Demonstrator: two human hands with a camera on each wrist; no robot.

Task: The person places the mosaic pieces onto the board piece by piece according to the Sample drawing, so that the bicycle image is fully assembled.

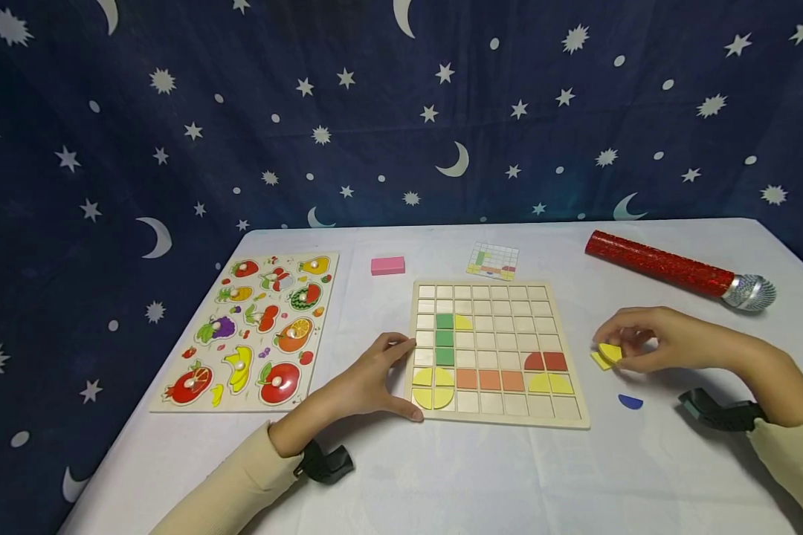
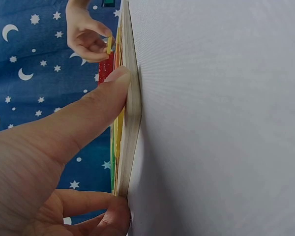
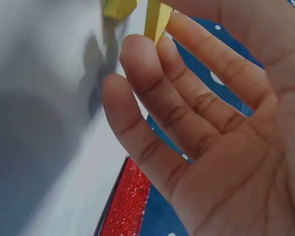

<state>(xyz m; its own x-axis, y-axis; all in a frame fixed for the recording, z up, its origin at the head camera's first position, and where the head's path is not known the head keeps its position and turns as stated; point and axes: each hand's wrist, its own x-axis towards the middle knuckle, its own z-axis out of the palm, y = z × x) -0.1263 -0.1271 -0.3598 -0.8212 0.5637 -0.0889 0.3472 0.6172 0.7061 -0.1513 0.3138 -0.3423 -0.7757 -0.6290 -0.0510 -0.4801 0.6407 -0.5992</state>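
My right hand (image 1: 669,338) pinches a yellow quarter-circle tile (image 1: 610,352) between thumb and fingers. Just below it, another yellow tile (image 1: 600,362) lies on the table, partly covered in the head view. A blue half-round tile (image 1: 630,402) rests nearer the front. At the left of the wooden grid board (image 1: 502,416), my left hand (image 1: 368,379) holds the front corner, thumb (image 2: 105,96) on the front edge and fingers along the left side. Green tiles (image 1: 444,338), orange tiles (image 1: 489,380), red tiles (image 1: 555,362) and yellow tiles (image 1: 433,388) sit in the grid.
Behind the board lie a small pattern card (image 1: 493,261) and a pink block (image 1: 387,266). A fruit puzzle board (image 1: 241,334) occupies the left side of the table. The red glittery microphone (image 1: 669,267) lies at the back right, beyond my right hand.
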